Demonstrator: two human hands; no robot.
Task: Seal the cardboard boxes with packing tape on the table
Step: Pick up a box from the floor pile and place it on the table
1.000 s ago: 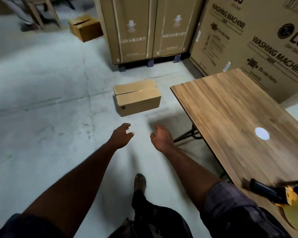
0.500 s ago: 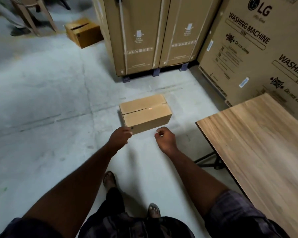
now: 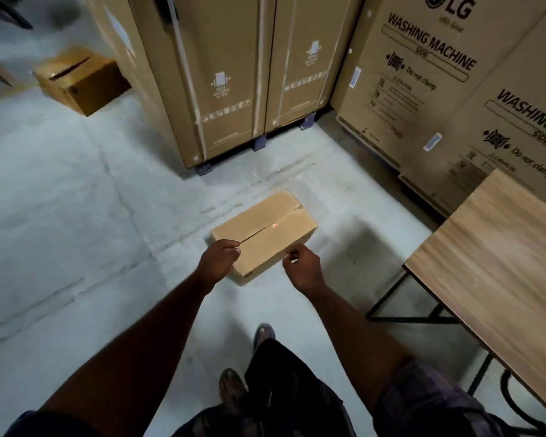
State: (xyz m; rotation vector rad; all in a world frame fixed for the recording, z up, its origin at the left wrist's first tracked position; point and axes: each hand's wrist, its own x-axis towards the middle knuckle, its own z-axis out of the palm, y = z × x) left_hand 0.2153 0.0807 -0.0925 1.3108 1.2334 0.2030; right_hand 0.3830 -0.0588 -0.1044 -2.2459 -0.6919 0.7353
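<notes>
Underfoot, pale concrete floor [image 3: 76, 216], walled in by tall cartons [image 3: 227, 74]. Closed the gap within the last second: went from both hands hanging well short of the small cardboard box [image 3: 265, 228] to reaching it. Curled the left hand [image 3: 219, 263] over the near-left corner, at the end of the top seam [image 3: 256, 234], seemingly gripping. Brought the right hand [image 3: 303, 269], fingers bent, to the near-right edge; could not tell whether touching or clamped. Kept the hands apart, one to each end. Found the box down on the floor, flaps shut, seam bare of tape, off the wooden table [image 3: 486, 263] and to its left. Lost sight of the yellow tape dispenser noted on that table a second before. Judged the pickup about to start, then the carry to the table; no sealing done yet. Read "LG", "WASHING MACHINE", "SIDE" and "Do not clamp" on the big cartons [image 3: 423, 89] beyond the table; made out only pictograms, no legible words, on the tall ones. Spotted another small box [image 3: 79, 80] far left, unlabelled as far as visible.
</notes>
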